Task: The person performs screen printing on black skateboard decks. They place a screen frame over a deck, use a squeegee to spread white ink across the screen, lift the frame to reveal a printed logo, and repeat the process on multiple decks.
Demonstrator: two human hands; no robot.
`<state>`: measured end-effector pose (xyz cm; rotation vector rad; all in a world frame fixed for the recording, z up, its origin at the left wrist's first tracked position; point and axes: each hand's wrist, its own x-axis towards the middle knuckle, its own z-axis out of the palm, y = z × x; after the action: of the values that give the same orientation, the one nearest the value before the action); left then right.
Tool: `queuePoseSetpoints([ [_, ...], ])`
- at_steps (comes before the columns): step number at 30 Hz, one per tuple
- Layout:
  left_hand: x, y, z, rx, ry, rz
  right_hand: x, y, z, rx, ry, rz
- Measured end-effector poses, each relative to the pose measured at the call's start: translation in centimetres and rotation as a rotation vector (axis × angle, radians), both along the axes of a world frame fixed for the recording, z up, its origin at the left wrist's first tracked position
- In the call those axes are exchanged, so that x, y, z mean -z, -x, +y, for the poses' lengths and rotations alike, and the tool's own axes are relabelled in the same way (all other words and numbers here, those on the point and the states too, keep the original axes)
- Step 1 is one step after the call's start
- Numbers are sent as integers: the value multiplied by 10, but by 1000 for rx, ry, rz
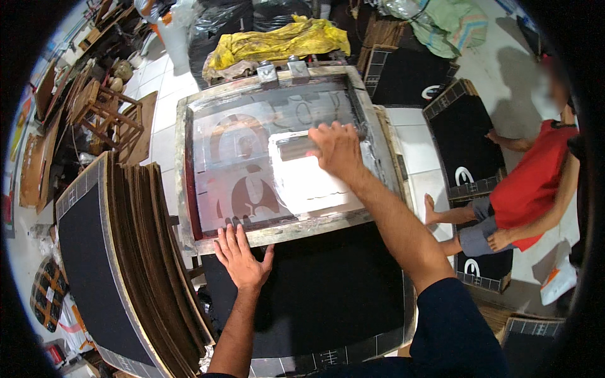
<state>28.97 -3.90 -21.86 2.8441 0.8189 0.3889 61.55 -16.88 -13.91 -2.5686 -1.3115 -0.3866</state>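
Note:
A wooden-framed printing screen point(296, 225) lies in front of me, its mesh marked with dark and pale shapes. My right hand point(340, 151) is closed round a squeegee point(295, 148) on the right half of the mesh. Much of the squeegee is hidden under my fingers. White ink point(312, 186) covers a patch of mesh beside and below it. With fingers spread, my left hand point(242, 255) rests on the frame's near left edge. Under the screen and toward me lies a black fabric panel point(328, 290) on a board.
A stack of boards point(138, 246) stands at the left, black fabric on its nearest face. Metal clamps point(267, 72) sit on the frame's far edge, before a yellow cloth point(280, 44). At the right, a person in a red shirt point(526, 183) touches printed black panels point(463, 138).

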Motion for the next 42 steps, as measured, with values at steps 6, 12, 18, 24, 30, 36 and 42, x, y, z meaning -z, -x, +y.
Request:
queuePoseSetpoints([
  [6,-5,-1,0,-8,13,-3,-21,83,-46,39,186,160],
  [12,-4,-1,1,-3,2,-29,-9,-3,4,37,43,85],
  [18,1,-1,2,-7,-7,-33,-6,-40,41,58,-8,20],
  [24,-4,-1,1,8,37,-36,-8,21,-8,43,27,56],
  [30,-4,0,1,26,35,-68,-12,105,-66,48,43,65],
  [36,-8,-2,4,31,-13,-126,-5,119,-77,45,17,17],
  [42,-40,-10,42,231,114,-134,-9,122,-83,32,-50,26],
])
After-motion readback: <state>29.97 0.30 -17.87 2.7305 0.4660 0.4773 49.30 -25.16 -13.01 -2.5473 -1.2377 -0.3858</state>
